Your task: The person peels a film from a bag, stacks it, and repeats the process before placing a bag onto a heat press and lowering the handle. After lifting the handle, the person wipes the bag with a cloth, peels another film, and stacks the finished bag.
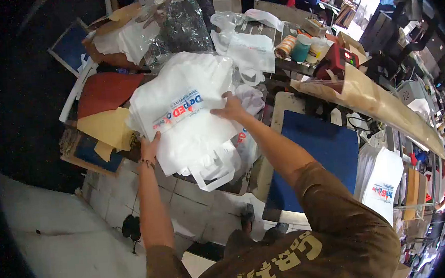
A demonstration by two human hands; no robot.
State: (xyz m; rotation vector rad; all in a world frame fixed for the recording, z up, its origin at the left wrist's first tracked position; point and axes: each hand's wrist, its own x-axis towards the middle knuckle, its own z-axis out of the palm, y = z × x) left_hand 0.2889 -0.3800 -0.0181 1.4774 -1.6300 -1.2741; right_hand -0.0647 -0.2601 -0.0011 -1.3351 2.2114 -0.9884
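A stack of white bags with red and blue "DepEd" print lies across the work table in front of me. My left hand grips its lower left edge, thumb on top, the other fingers partly hidden by the bags. On the right edge, my right hand takes hold with the thumb across the top bag; some of its fingertips are out of sight. A loop handle hangs from the near end of the stack. More printed white bags lie beneath my right forearm.
A blue flat board lies to the right, with another white bag stack beyond it. Several jars stand at the back near a red device. Brown and yellow sheets lie left. Clear plastic covers the back.
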